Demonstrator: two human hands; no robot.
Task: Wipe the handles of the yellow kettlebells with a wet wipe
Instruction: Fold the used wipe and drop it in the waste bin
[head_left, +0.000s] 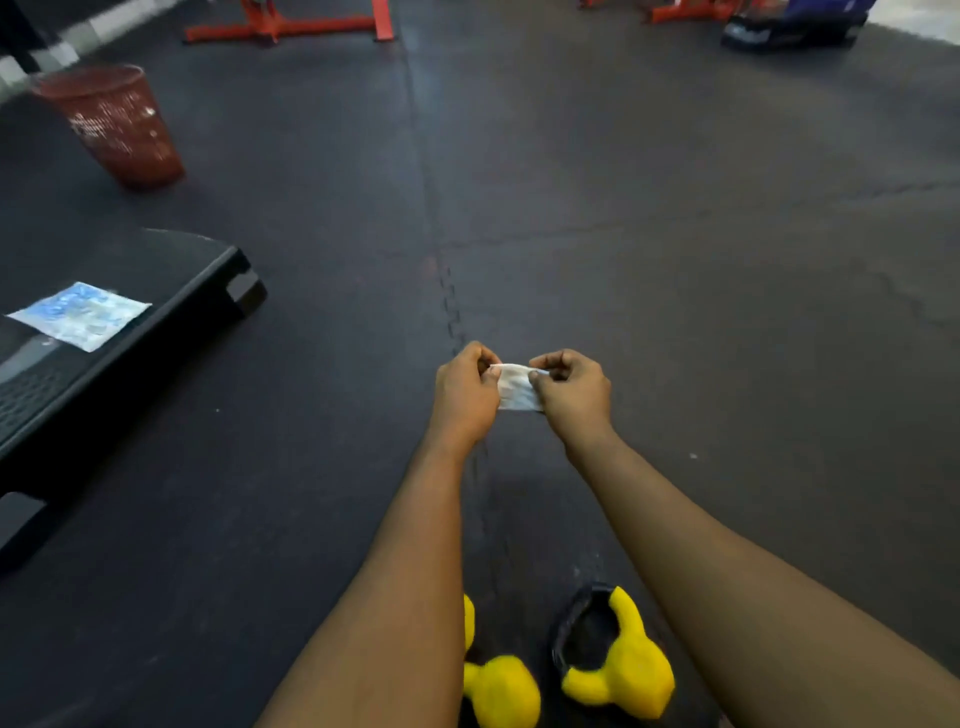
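**Two grips opening a wipe ahead of the kettlebells**

Two pinches hold the task's cloth. The left grip (465, 395) and right grip (571, 397) each nip an upper edge of the small white wipe (514, 389) between thumb and forefinger, with the other fingers curled in. The wipe hangs part-folded between them, off the floor (675, 260).

The left kettlebell (501, 688) and right kettlebell (631, 670) sit close together on the floor between the forearms, nearer the body than the wipe. Neither touches the wipe, so wiping appears not yet begun.

Hazards, as judged:
- A hard pull apart could tear the thin wet sheet or slip it from one pinch, and a drop would foul it with floor grit.
- The right kettlebell seems tipped on its side, so rubbing its handle could rock it unless the free grip steadies it.

Surroundings: a blue-and-white packet (78, 314) lies on a black step (171, 291) to the left. A red basket (111, 124) stands beyond it, with a red frame (291, 26) farther off. A dark object at top right is too blurred to name.

Nothing lies between the grips and the kettlebells, though the left forearm hides part of the left one.
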